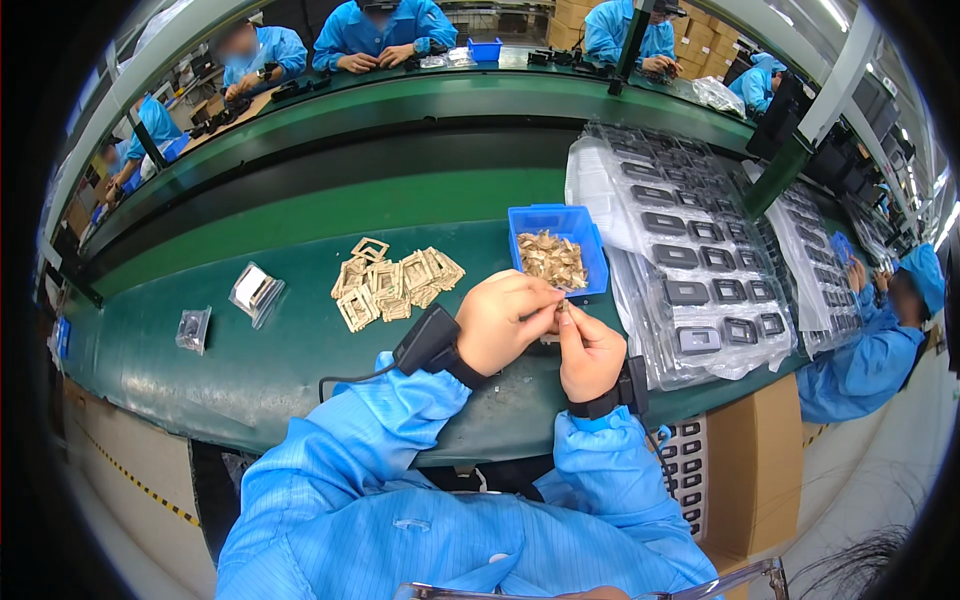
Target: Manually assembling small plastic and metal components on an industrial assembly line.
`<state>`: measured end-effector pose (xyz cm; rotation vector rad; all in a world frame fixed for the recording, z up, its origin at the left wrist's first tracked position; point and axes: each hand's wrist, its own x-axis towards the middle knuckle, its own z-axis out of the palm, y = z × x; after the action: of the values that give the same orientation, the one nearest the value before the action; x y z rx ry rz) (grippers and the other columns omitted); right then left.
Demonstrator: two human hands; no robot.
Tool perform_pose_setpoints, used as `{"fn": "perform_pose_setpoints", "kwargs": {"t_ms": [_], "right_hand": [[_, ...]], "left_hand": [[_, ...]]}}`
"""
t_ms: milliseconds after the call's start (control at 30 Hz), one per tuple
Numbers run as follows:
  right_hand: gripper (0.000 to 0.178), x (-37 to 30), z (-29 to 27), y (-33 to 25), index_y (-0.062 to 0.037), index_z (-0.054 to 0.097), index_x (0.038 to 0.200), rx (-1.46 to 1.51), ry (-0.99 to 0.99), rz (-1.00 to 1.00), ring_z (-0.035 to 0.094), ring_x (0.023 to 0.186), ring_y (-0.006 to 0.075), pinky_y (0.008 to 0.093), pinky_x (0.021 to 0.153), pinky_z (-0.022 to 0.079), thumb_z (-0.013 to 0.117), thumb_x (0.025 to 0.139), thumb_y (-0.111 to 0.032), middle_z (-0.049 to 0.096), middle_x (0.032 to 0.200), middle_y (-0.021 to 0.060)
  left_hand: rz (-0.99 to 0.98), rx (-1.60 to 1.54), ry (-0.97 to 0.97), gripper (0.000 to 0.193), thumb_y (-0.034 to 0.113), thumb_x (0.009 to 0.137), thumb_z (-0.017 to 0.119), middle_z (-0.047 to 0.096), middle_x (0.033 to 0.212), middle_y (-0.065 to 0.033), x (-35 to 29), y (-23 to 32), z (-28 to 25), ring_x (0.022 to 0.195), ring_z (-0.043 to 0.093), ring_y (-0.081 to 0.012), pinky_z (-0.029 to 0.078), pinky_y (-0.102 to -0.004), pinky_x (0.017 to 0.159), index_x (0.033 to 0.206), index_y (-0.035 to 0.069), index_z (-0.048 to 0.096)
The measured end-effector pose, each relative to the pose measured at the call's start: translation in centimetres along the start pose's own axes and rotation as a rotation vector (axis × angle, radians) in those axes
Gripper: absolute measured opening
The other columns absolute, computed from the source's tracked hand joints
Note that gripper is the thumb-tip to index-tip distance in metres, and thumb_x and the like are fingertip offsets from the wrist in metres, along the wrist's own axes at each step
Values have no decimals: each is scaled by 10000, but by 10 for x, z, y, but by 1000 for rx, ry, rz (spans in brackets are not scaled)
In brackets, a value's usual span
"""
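Observation:
Both of my hands meet in front of a blue bin (603, 262), fingertips pinched together around a small gold-brown piece (563, 308). My left hand (503, 325) comes in from the left side of it, and my right hand (590, 358) grips it from below with thumb and finger. Most of the piece is covered by my fingers, so its exact kind cannot be made out. Inside the bin lies a heap of small gold-brown pieces (550, 260) of similar colour. A loose pile of flat tan rectangular frames (400, 282) rests on the green table to the left.
Clear plastic trays (665, 255) of black rectangular housings are stacked on the right. Farther left lie a bagged white item (255, 290) and a small clear bag (193, 329). A cardboard box (775, 480) stands below the table edge. Co-workers in blue sit across and at right.

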<state>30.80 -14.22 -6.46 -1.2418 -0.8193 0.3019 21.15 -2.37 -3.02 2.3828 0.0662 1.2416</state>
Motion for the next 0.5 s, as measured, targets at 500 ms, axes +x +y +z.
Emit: {"fn": "perform_pose_setpoints", "kwargs": {"t_ms": [500], "right_hand": [[235, 4, 2, 3, 45, 700, 1159, -238, 4, -187, 711, 844, 140, 253, 738, 562, 609, 945, 11, 745, 954, 134]], "left_hand": [[-188, -33, -10, 136, 39, 831, 707, 550, 1146, -142, 2, 5, 2, 1029, 549, -308, 481, -350, 835, 940, 34, 626]]}}
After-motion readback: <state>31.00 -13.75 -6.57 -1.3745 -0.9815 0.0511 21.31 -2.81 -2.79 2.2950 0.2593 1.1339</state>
